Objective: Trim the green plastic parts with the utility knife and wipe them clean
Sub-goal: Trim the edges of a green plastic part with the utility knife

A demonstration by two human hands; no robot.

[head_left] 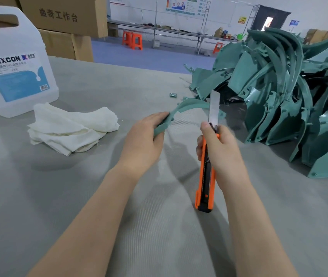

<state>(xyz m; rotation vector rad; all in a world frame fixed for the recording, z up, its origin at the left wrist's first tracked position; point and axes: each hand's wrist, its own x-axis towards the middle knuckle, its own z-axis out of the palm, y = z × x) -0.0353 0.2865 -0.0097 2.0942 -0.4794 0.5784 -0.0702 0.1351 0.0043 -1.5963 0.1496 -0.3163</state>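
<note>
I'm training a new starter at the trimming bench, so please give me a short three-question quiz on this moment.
1. Which hand grips the utility knife? A) left hand B) right hand
2. True or false: the knife's blade is retracted.
3. What does the left hand hold?
Key: 1 B. 2 False: the blade is extended. 3 A curved green part, held by one end.
</note>
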